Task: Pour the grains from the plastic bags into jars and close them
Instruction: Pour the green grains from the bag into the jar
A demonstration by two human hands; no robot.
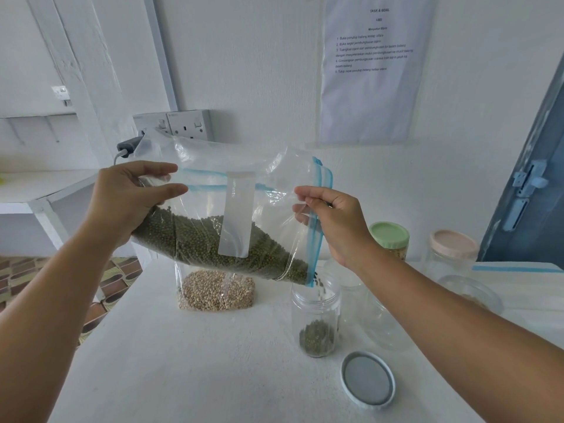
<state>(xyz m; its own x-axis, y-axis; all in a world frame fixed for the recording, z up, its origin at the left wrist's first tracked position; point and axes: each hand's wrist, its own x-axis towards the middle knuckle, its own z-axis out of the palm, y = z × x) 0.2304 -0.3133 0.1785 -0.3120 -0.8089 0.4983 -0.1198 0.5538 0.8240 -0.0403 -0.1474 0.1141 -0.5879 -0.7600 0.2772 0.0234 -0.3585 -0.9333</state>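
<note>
A clear zip bag of green mung beans (213,239) hangs tilted over the table, its blue-zip mouth pointing down to the right. My left hand (128,196) grips the bag's raised bottom end. My right hand (335,224) pinches the blue zip edge just above an open clear jar (316,319). Beans are falling from the bag's corner into this jar, which holds a shallow layer of them. The jar's lid (367,380) lies upside down on the table in front of it. A second bag of pale beige grains (216,293) stands behind the tilted bag.
At the right stand a jar with a green lid (390,238), a jar with a pink lid (454,248), and empty clear jars (470,296), beside a flat empty zip bag (518,270). The white table's (183,361) left edge drops to patterned floor. Wall sockets (183,123) sit behind.
</note>
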